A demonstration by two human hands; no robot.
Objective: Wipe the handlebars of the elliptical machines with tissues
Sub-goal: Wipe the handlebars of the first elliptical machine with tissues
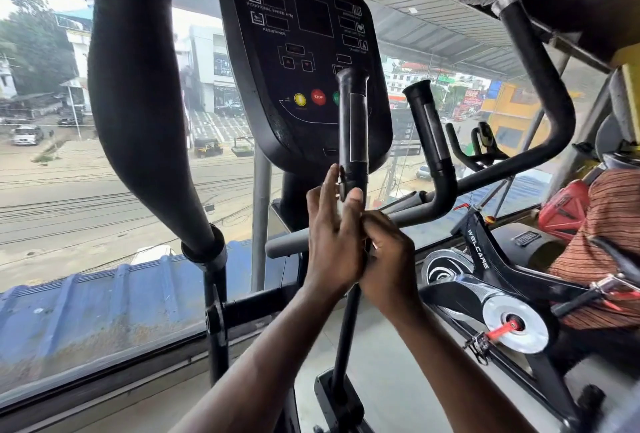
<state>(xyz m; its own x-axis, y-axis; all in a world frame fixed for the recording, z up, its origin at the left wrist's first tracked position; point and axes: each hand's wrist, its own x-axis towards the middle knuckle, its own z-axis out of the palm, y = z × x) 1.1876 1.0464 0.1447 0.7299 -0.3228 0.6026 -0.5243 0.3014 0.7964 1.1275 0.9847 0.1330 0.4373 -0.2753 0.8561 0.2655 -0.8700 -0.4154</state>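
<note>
Black inner handlebar (353, 127): left hand (332, 242) rests open-fingered at its base, right hand (388, 259) curls just beside; tissue unseen. Next, wipe upward.

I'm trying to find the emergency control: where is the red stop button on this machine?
In the head view, the red stop button sits low on the black console, between a yellow button and a green one partly hidden behind the upright handlebar grip.

I note black upright handlebar (353, 127) before console, silver sensor strip on grip, twin handlebar (429, 131) tilted just right
</note>
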